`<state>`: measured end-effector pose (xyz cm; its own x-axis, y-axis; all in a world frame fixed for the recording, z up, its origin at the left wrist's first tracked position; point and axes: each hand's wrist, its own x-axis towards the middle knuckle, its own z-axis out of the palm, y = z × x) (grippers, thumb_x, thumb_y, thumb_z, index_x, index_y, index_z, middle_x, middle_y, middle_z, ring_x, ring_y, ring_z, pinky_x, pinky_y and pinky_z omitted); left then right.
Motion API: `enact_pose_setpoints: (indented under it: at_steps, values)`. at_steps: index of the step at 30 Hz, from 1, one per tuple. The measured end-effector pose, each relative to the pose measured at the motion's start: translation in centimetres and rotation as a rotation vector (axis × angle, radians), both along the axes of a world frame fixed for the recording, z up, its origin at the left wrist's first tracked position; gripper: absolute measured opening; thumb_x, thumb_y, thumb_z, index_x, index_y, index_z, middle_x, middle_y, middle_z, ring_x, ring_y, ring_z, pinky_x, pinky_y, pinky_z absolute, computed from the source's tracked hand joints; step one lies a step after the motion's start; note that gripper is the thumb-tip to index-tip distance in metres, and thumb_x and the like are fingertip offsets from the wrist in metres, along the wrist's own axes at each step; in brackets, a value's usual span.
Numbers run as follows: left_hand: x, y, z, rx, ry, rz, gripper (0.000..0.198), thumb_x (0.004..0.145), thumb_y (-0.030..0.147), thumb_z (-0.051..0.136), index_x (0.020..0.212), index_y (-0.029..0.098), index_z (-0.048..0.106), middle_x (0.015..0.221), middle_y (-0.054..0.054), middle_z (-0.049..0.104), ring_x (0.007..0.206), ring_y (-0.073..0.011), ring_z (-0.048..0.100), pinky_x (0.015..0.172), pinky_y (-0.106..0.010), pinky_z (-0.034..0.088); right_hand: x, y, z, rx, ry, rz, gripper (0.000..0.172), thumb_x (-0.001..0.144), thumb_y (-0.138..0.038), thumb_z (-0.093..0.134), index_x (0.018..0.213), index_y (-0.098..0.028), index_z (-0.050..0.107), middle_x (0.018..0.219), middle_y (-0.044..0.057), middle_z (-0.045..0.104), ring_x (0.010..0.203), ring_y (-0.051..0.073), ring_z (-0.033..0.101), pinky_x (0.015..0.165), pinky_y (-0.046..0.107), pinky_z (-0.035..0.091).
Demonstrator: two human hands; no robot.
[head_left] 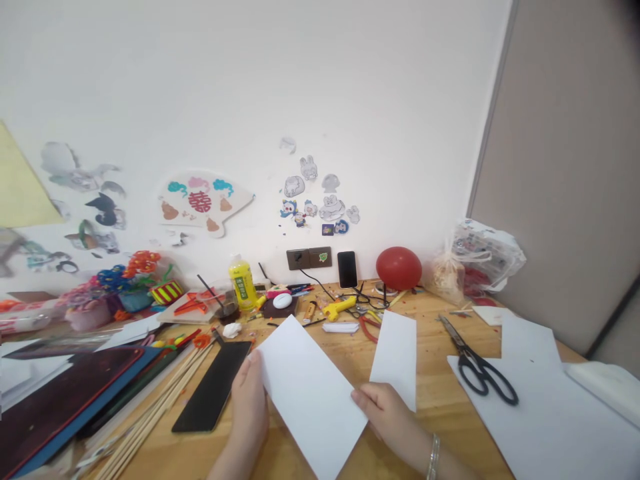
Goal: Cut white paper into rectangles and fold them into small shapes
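A blank white sheet of paper is held tilted above the wooden table, between my two hands. My left hand is closed on its left edge, thumb on top. On the right edge, my right hand pinches the sheet between thumb and fingers. Behind that hand lies a narrower white paper strip. A black tablet-like slab rests just left of my left hand. Black-handled scissors lie on larger white sheets at the right.
Along the wall stand a yellow-labelled bottle, a phone and a red balloon. A yellow glue gun and red-handled pliers lie before them. Wooden sticks and dark folders cover the left side.
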<state>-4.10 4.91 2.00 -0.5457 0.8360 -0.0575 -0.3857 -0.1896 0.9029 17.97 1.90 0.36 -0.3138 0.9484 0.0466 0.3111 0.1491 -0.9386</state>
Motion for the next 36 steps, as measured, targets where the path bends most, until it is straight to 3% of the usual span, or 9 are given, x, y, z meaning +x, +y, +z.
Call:
enact_pose_setpoints:
  at_steps: [9, 12, 16, 18, 22, 25, 28, 33, 36]
  values:
    - [-0.2, 0.3, 0.4, -0.027, -0.089, 0.028, 0.009, 0.076, 0.024, 0.059, 0.082, 0.018, 0.061, 0.064, 0.002, 0.067, 0.054, -0.0126, 0.061, 0.056, -0.023, 0.048, 0.2, 0.2, 0.0, 0.031, 0.037, -0.012, 0.05, 0.078, -0.061, 0.043, 0.054, -0.021, 0.023, 0.055, -0.007, 0.024, 0.055, 0.01, 0.027, 0.051, 0.024, 0.021]
    - [0.0, 0.1, 0.7, -0.026, -0.135, -0.057, 0.018, 0.077, 0.034, 0.061, 0.084, 0.018, 0.062, 0.069, -0.001, 0.069, 0.059, -0.0155, 0.063, 0.058, -0.025, 0.049, 0.3, 0.3, 0.0, -0.022, 0.074, -0.02, 0.051, 0.077, -0.065, 0.04, 0.055, -0.022, 0.026, 0.052, -0.007, 0.026, 0.051, 0.009, 0.028, 0.048, 0.023, 0.021]
    - [1.3, -1.0, 1.3, 0.014, -0.198, -0.338, 0.069, 0.059, 0.075, 0.055, 0.096, 0.017, 0.065, 0.091, -0.014, 0.071, 0.077, -0.0316, 0.066, 0.069, -0.043, 0.051, 0.2, 0.4, -0.3, -0.122, 0.134, -0.015, 0.051, 0.077, -0.07, 0.032, 0.06, -0.022, 0.034, 0.046, -0.009, 0.03, 0.04, 0.008, 0.027, 0.04, 0.021, 0.019]
    - [2.2, -1.9, 1.4, 0.046, -0.222, -0.491, 0.082, 0.051, 0.084, 0.048, 0.099, 0.02, 0.066, 0.097, -0.014, 0.07, 0.083, -0.0351, 0.065, 0.075, -0.048, 0.05, 0.1, 0.4, -0.5, -0.14, 0.154, -0.014, 0.052, 0.078, -0.07, 0.03, 0.062, -0.021, 0.036, 0.045, -0.009, 0.032, 0.039, 0.007, 0.026, 0.039, 0.02, 0.019]
    - [3.8, -3.6, 1.1, -0.024, -0.226, -0.933, 0.077, 0.051, 0.077, 0.058, 0.094, 0.014, 0.07, 0.094, -0.017, 0.07, 0.093, -0.0379, 0.062, 0.088, -0.051, 0.043, -0.1, 0.1, -0.7, -0.134, 0.135, 0.024, 0.05, 0.08, -0.067, 0.032, 0.06, -0.021, 0.037, 0.044, -0.009, 0.035, 0.038, 0.007, 0.028, 0.041, 0.02, 0.023]
    - [4.3, -4.3, 0.9, -0.014, -0.242, -1.072, 0.072, 0.059, 0.075, 0.055, 0.101, 0.018, 0.069, 0.102, -0.013, 0.069, 0.106, -0.0343, 0.057, 0.097, -0.046, 0.037, -0.5, -0.1, -0.7, -0.101, 0.07, 0.061, 0.048, 0.082, -0.061, 0.033, 0.055, -0.021, 0.035, 0.041, -0.008, 0.036, 0.037, 0.008, 0.031, 0.042, 0.021, 0.025]
    - [4.3, -4.5, 0.5, 0.009, -0.249, -1.105, 0.07, 0.064, 0.073, 0.053, 0.107, 0.019, 0.066, 0.107, -0.011, 0.067, 0.113, -0.0325, 0.052, 0.1, -0.045, 0.033, -0.8, -0.1, -0.7, -0.023, -0.002, 0.026, 0.043, 0.082, -0.05, 0.043, 0.052, -0.021, 0.034, 0.045, -0.006, 0.039, 0.045, 0.01, 0.038, 0.049, 0.023, 0.028]
    - [4.2, -4.5, -0.5, 0.072, -0.094, -0.956, 0.071, 0.066, 0.064, 0.06, 0.124, 0.023, 0.053, 0.126, -0.011, 0.055, 0.119, -0.0327, 0.045, 0.101, -0.045, 0.032, -0.6, -0.4, -0.4, 0.249, -0.164, -0.165, 0.017, 0.08, -0.035, 0.051, 0.072, -0.02, 0.05, 0.063, -0.002, 0.051, 0.06, 0.015, 0.046, 0.056, 0.025, 0.031]
    - [4.8, -4.5, -0.8, 0.144, 0.126, -0.898, 0.093, 0.056, 0.065, 0.067, 0.135, 0.026, 0.037, 0.142, -0.01, 0.036, 0.125, -0.0348, 0.036, 0.102, -0.042, 0.03, -0.6, -0.9, -0.1, 0.413, -0.051, -0.062, 0.03, 0.082, -0.048, 0.046, 0.078, -0.019, 0.053, 0.066, 0.001, 0.053, 0.061, 0.016, 0.048, 0.058, 0.026, 0.036]
